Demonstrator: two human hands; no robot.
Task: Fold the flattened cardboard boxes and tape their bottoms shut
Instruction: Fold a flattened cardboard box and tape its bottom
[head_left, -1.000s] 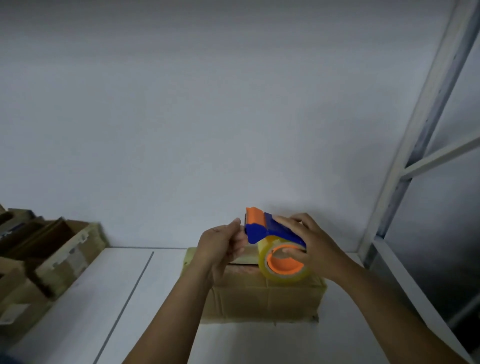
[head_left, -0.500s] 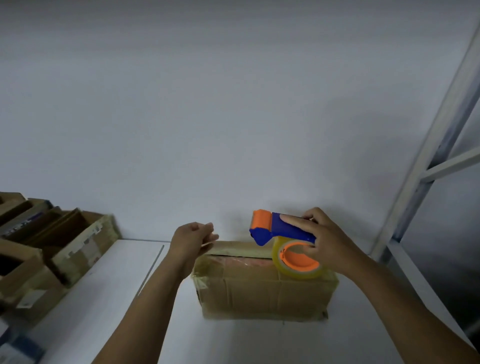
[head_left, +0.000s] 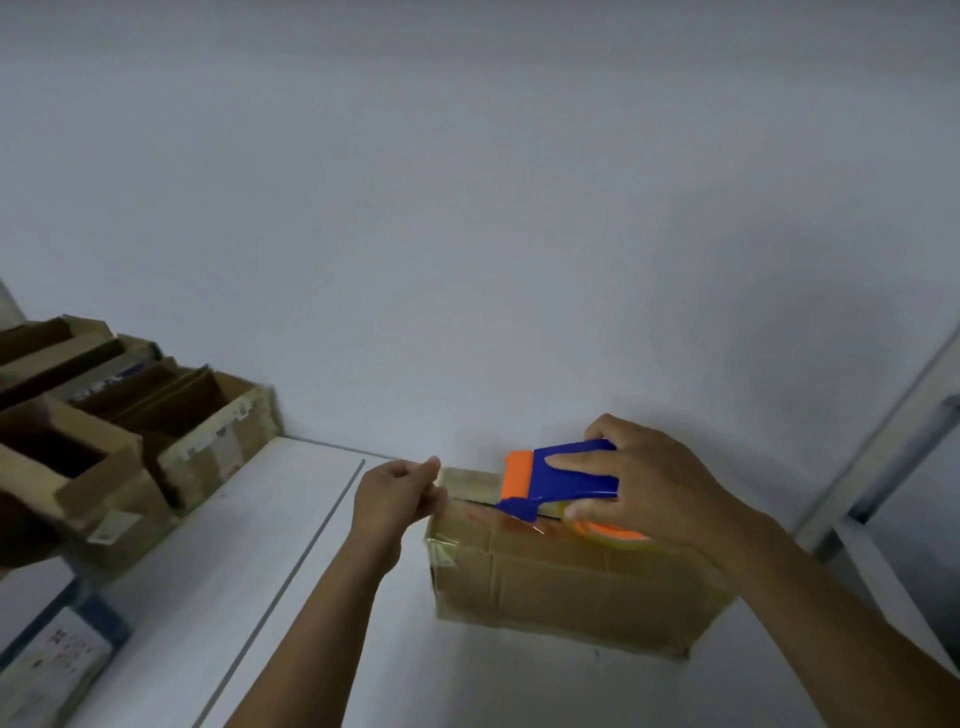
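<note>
Evidently a strip is being laid along the top seam of the cardboard box (head_left: 571, 577), which is stood on the white table (head_left: 249, 582) with its far side close to the wall, probably so that it is steadied against the pull. The tape dispenser (head_left: 566, 475) is gripped by the right hand (head_left: 670, 493). The fingers are wrapped over the blue handle and the forefinger is laid straight along its side. Its orange front end is brought down over the seam near the middle of the box, with the roll of tape (head_left: 613, 535) tucked under the palm. Held so, the strip can be pressed flat as it is drawn out. The left hand (head_left: 397, 496) is placed at the box's upper left corner, fingers curled and thumb pressed to forefinger. The loose end of the tape is judged to be pinched there and anchored over the edge, though the clear strip itself cannot be made out. The flaps appear to be closed beneath it. Other open boxes (head_left: 218, 441) are lined up well apart to the left, out of the way of the work.
</note>
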